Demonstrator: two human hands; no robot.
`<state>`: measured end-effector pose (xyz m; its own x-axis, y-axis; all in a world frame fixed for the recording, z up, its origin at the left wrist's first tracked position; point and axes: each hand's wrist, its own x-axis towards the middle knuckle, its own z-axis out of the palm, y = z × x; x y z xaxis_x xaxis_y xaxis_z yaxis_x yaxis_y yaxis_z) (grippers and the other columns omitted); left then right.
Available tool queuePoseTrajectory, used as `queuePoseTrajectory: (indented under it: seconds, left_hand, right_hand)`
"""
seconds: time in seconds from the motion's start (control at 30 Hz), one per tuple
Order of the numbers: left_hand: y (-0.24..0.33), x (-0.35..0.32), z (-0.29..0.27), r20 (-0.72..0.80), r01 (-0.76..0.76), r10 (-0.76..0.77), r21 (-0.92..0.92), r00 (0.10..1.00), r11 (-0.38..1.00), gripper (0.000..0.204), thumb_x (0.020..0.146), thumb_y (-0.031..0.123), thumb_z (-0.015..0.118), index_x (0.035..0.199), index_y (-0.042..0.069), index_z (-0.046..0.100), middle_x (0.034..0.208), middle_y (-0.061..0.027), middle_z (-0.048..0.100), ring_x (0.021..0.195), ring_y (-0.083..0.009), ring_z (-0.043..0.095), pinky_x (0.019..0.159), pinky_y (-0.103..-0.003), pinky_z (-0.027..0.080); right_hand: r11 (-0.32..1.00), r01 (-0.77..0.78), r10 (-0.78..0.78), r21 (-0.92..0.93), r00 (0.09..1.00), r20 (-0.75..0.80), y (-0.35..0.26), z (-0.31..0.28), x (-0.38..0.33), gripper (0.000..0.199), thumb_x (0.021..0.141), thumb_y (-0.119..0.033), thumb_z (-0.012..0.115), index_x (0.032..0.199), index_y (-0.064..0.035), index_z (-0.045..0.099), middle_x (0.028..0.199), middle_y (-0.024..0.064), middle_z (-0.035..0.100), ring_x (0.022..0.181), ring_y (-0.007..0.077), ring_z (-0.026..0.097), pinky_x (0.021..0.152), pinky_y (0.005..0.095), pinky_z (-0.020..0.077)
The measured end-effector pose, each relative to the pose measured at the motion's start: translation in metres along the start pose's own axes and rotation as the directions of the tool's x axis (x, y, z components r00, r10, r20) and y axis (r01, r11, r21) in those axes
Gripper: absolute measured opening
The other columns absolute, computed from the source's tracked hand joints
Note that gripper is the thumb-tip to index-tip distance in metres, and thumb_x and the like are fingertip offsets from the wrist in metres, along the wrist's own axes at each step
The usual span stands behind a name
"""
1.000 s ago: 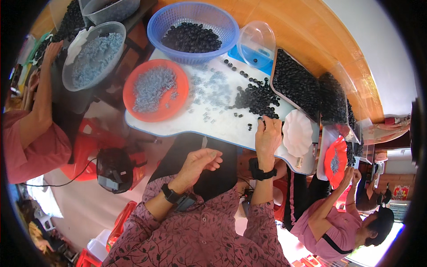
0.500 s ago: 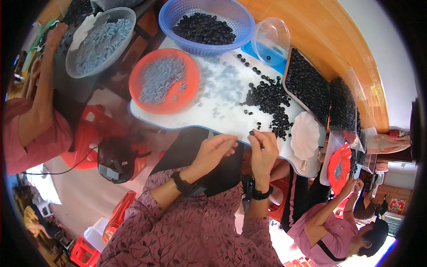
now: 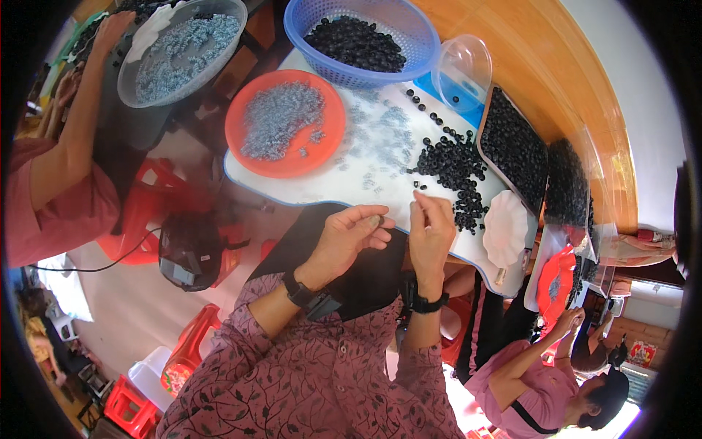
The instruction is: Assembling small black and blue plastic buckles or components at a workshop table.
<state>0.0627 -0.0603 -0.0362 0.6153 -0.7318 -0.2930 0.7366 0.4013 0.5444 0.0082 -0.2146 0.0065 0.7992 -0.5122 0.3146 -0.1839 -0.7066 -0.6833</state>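
My left hand is curled, thumb and forefinger pinched on one small grey piece at the near edge of the white board. My right hand is pinched too, fingertips up at the near fringe of the black ring pile; it looks to have one ring in it, but it's too small to be sure. The two hands are near each other, not touching.

How I'd do this step well, as I judge it:
- Keep both pinches light and right at the fingertips; the parts are tiny and easy to flick off the board.
- Bring the hands together over the board, not over my lap, so a drop lands on white.
- Line the ring up square to the grey piece before pressing; a tilt would probably jam it.
- Pick from the loose edge of the pile, not the heap, to get one ring only.

More grey pieces lie scattered mid-board and in the orange plate. More black rings sit in the blue basket and the dark tray on the right.

Other people are working at both sides; their hands are well apart from mine.
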Motion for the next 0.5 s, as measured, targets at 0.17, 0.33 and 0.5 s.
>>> queuePoseTrajectory:
  seconds: [0.17, 0.33, 0.5]
  left_hand:
    - [0.005, 0.001, -0.001, 0.041, -0.002, 0.006, -0.104, 0.999, 0.995, 0.027, 0.099, 0.007, 0.053, 0.124, -0.002, 0.057, 0.111, -0.0153, 0.067, 0.088, -0.0163, 0.067, 0.079, -0.028, 0.057]
    - [0.005, 0.002, -0.008, 0.034, 0.004, 0.001, -0.127, 0.999, 0.992, 0.03, 0.1, 0.007, 0.051, 0.127, -0.003, 0.055, 0.115, -0.0165, 0.065, 0.091, -0.0163, 0.067, 0.082, -0.029, 0.056]
    - [0.006, 0.002, -0.009, 0.101, 0.004, 0.026, -0.283, 0.995, 0.959, 0.03, 0.099, 0.005, 0.051, 0.128, -0.003, 0.055, 0.122, -0.0156, 0.062, 0.099, -0.0163, 0.064, 0.09, -0.03, 0.054]
  right_hand:
    - [0.965, 0.11, -0.135, -0.238, 0.987, -0.091, 0.02, 0.021, 0.031, 0.017, 0.086, -0.004, 0.065, 0.101, -0.0082, 0.072, 0.086, 0.009, 0.059, 0.072, 0.0229, 0.059, 0.062, 0.0339, 0.0477]
    - [0.926, 0.034, -0.041, -0.377, 0.999, -0.009, 0.018, 0.032, 0.039, 0.015, 0.088, -0.01, 0.064, 0.101, -0.0137, 0.07, 0.089, 0.0099, 0.055, 0.079, 0.0294, 0.061, 0.065, 0.0383, 0.0487]
    - [0.912, 0.055, -0.069, -0.406, 0.997, -0.021, 0.025, 0.034, 0.037, 0.014, 0.087, -0.01, 0.064, 0.1, -0.012, 0.069, 0.092, 0.0105, 0.057, 0.08, 0.0303, 0.062, 0.065, 0.0388, 0.0495]
